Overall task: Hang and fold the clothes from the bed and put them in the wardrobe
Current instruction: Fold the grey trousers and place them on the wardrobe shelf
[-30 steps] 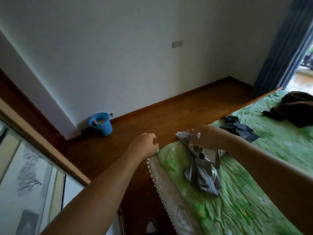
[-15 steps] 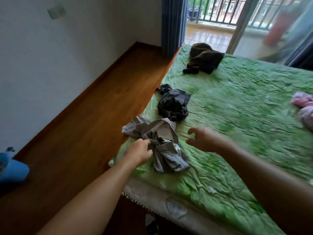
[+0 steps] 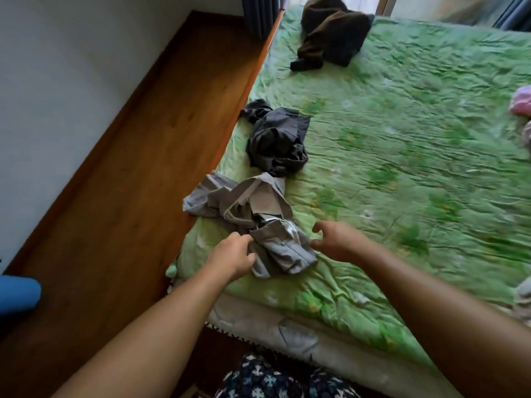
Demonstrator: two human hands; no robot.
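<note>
A crumpled light grey garment [image 3: 267, 214] lies at the near left corner of the bed with the green sheet [image 3: 402, 168]. My left hand [image 3: 230, 257] grips the garment's near left edge with curled fingers. At its near right edge, my right hand [image 3: 336, 239] has thumb and fingers curled but apart, just touching the cloth. A dark grey garment [image 3: 275, 139] lies just beyond the light grey one. A brown garment [image 3: 330, 33] sits at the far end of the bed. A pink garment [image 3: 521, 99] shows at the right edge.
The wooden floor [image 3: 129, 182] runs along the bed's left side up to a white wall. A blue bucket [image 3: 17, 294] stands at the left edge. A blue curtain [image 3: 261, 12] hangs at the far corner. A striped cloth [image 3: 524, 300] peeks in at the right.
The view has swung from the wall and floor onto the bed. My left hand has taken hold of the light grey garment's edge, and my right hand has come in beside it.
</note>
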